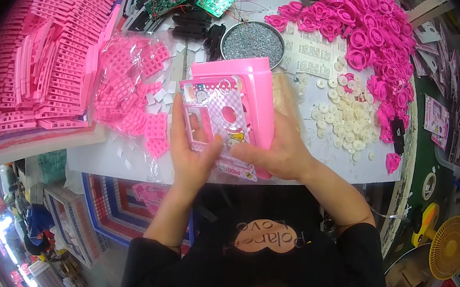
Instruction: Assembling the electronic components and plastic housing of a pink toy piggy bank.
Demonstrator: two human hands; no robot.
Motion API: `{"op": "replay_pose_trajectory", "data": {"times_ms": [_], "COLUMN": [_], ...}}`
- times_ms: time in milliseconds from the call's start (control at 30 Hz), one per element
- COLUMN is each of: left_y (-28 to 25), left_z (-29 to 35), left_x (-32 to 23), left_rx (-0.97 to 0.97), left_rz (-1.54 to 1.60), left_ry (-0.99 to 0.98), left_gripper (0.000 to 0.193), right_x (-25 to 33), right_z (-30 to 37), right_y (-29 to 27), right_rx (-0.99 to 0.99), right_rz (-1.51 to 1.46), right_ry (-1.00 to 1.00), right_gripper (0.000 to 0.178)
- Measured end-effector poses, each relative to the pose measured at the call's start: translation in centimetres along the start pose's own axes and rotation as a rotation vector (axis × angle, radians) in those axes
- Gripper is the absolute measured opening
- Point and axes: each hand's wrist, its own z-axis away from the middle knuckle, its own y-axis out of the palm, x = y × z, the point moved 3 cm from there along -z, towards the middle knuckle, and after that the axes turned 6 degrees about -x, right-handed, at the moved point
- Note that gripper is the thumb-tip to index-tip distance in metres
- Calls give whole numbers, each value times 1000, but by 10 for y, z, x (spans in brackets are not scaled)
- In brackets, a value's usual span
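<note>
Both hands hold a pink plastic housing (263, 96) over the front of the table, with a printed decorative panel (220, 108) lying slightly askew on its face. The panel has a cartoon pattern, a rectangular cut-out at its left and an oval pink area near its middle. My left hand (192, 153) is closed around the panel's left edge, its thumb on the lower part of the front. On the other side, my right hand (283, 152) grips the housing's right wall, its thumb pressing on the panel. The fingers beneath are hidden.
Behind the housing stands a round tin of small screws (252, 44), near green circuit boards (215, 1) with wires. Pink button pads (129, 81) in clear plastic lie left, beside stacked pink frames (51, 66). White discs (346, 122) and pink ring parts (372, 40) spread right.
</note>
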Motion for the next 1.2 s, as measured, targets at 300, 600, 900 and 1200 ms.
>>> {"op": "replay_pose_trajectory", "data": {"times_ms": [300,600,900,1200], "left_y": [-5,-5,-24,-20], "left_z": [11,-5,-18,-35], "left_x": [-9,-10,13,-1], "left_rx": [-10,-50,-205,-203], "left_rz": [-345,-234,34,-61], "left_ry": [-79,9,-141,-153], "left_gripper": [101,67,28,35], "right_x": [9,-30,-18,-24], "right_z": [-2,-6,28,31], "right_y": [-13,-18,-27,-16], "right_rx": [201,130,98,35], "right_rz": [158,-364,-203,-145], "right_ry": [105,246,327,322], "right_gripper": [60,58,60,53]}}
